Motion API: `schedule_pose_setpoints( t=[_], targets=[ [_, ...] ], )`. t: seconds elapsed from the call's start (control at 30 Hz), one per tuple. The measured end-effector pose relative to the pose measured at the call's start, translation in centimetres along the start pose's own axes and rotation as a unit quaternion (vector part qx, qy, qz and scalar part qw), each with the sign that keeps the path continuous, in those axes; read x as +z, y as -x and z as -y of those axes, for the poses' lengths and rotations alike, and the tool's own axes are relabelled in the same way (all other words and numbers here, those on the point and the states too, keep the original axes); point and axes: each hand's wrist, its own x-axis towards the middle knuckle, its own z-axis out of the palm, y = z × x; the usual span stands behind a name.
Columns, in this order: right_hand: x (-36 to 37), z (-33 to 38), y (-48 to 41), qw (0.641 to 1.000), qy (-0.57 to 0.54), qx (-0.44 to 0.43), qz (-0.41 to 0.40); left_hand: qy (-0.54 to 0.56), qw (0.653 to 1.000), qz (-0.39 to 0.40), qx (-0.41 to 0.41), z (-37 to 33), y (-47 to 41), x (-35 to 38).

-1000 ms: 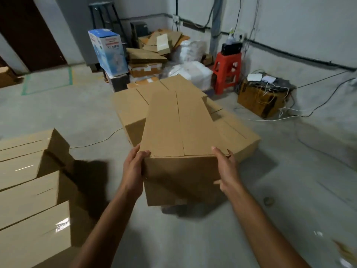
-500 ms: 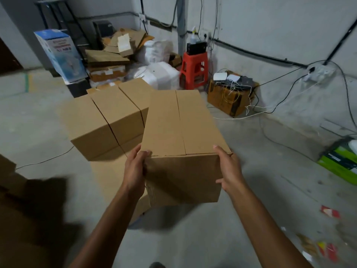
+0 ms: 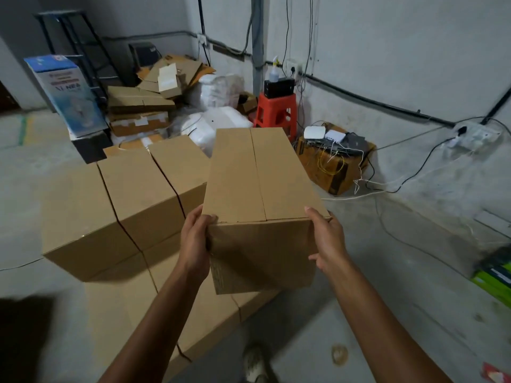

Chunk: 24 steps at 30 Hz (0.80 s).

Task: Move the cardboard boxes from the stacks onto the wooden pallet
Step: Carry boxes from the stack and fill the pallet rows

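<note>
Concrete floor (image 3: 387, 313): fills the lower and right parts of the frame, with cables trailing across it at right.

Stacked boxes (image 3: 124, 205): left of centre, three plain brown cartons side by side form an upper tier. They sit on a lower layer (image 3: 132, 308) of like cartons that runs toward the bottom centre.

Carried box (image 3: 260, 183): centre of frame, a long brown carton with closed top flaps, held off the floor. It is level and sits just right of the upper tier, over the right end of the lower layer. Contact with the tier cannot be determined.

Left hand (image 3: 195, 244): grips the near left corner of the carried box, thumb on the top edge, fingers round the side.

Right hand (image 3: 329, 241): grips the near right corner, thumb on top, fingers curled against the side.

Background, upper half: a blue and white carton (image 3: 65, 92) at upper left and a heap of flattened cardboard (image 3: 154, 89) beside it. White bags (image 3: 218, 125) lie behind the carried box. A red stool (image 3: 275, 111) stands by the wall, and a brown carton (image 3: 331, 170) at centre right bears small devices and wires.

Bottom centre: one shoe (image 3: 255, 363), blurred.
</note>
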Motion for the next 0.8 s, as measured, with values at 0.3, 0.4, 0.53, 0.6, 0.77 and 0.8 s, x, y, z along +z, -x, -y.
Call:
schedule_pose_setpoints(
  t=[0.3, 0.4, 0.53, 0.6, 0.77, 0.8],
  targets=[
    [5.7, 7.7, -14.0, 0.998, 0.017, -0.003, 0.054, 0.011, 0.999, -0.038, -0.014, -1.3, -14.0, 6.2],
    [7.5, 9.3, -18.7, 0.996, 0.037, -0.008, 0.076, 0.008, 0.998, -0.048, -0.028, -0.8, -17.7, 7.6],
    [9.6, 11.1, -26.1, 0.993, 0.057, -0.012, 0.106, 0.013, 0.997, -0.058, -0.041, 0.3, -22.6, 10.2],
    [10.5, 12.1, -30.2, 0.990, 0.067, -0.004, 0.123, 0.014, 0.997, -0.064, -0.043, 0.8, -25.1, 11.9],
    [13.0, 14.4, -41.1, 0.977, 0.087, 0.010, 0.194, 0.017, 0.992, -0.109, -0.060, 2.5, -32.1, 16.8],
    [13.5, 14.7, -43.2, 0.974, 0.093, 0.012, 0.205, 0.018, 0.991, -0.117, -0.059, 3.1, -33.5, 17.7]
  ],
)
